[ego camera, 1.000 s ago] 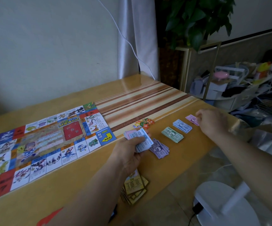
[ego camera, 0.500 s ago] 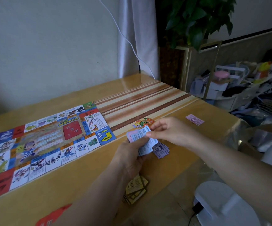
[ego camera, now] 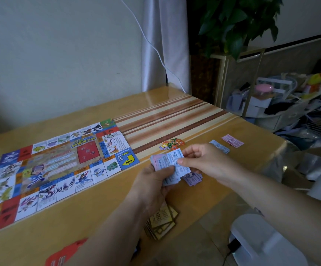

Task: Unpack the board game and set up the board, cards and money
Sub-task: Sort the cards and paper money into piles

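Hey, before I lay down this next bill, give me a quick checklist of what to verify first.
1. Left hand grips the money stack: ok.
2. Right hand pinches the top blue bill: ok.
3. Only one bill pinched: cannot tell.
4. Blue pile uncovered, ready to receive it: ok.
5. Yellow cards squared, away from the table edge: not ok, fanned right at the edge.
6. Board laid flat: ok.
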The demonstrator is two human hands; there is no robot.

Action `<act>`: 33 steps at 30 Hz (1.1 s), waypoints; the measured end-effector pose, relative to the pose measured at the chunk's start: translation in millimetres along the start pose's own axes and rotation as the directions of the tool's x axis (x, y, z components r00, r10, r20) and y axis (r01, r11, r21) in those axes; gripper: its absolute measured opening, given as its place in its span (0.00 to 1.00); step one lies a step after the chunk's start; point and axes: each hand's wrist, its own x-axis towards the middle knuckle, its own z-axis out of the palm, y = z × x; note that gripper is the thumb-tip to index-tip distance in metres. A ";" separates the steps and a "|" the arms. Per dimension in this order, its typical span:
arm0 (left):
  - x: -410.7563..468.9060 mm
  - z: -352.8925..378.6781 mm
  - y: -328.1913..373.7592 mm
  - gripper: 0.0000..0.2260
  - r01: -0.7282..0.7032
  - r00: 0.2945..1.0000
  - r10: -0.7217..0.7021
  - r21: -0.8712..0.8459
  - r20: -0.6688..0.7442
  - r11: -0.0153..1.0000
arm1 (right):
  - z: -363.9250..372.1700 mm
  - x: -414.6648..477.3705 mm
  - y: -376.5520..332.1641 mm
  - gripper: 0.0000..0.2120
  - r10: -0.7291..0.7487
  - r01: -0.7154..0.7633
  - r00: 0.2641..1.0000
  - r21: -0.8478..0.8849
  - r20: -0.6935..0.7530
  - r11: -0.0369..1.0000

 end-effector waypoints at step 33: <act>-7.0 7.2 4.0 0.07 0.004 0.998 -0.005 -0.014 -0.060 1.000 | 12.9 -7.7 7.2 0.05 0.014 0.010 0.995 0.234 -0.103 0.972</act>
